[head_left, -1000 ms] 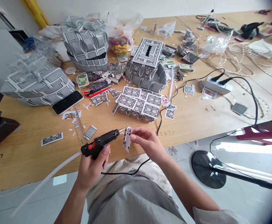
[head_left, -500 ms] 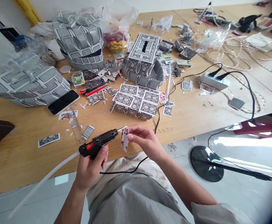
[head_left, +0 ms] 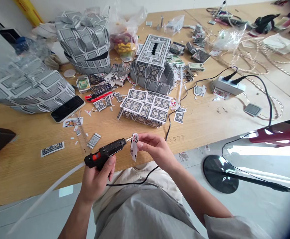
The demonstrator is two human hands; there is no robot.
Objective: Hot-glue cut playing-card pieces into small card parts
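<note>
My left hand [head_left: 97,177] is wrapped round the grip of a black hot glue gun [head_left: 106,153], from whose back end a long white glue stick [head_left: 45,196] trails. The gun's metal nozzle points right, at the upper end of a narrow playing-card piece [head_left: 134,147]. My right hand [head_left: 154,149] pinches that piece from the right between thumb and fingers, its printed face showing. Beyond both hands lies a box covered in patterned playing cards [head_left: 145,108]. Whether the nozzle touches the card I cannot tell.
Woven card baskets [head_left: 35,86] crowd the left, beside a phone [head_left: 68,109]. A red utility knife [head_left: 100,96] and card scraps lie mid-table. A lidded card box [head_left: 153,49] stands behind. The gun's black cord [head_left: 169,122] runs toward a white power strip [head_left: 228,85].
The card piece and my right hand have shifted very slightly right and up, with the nozzle still at the card's upper end. Otherwise the scene looks the same.
</note>
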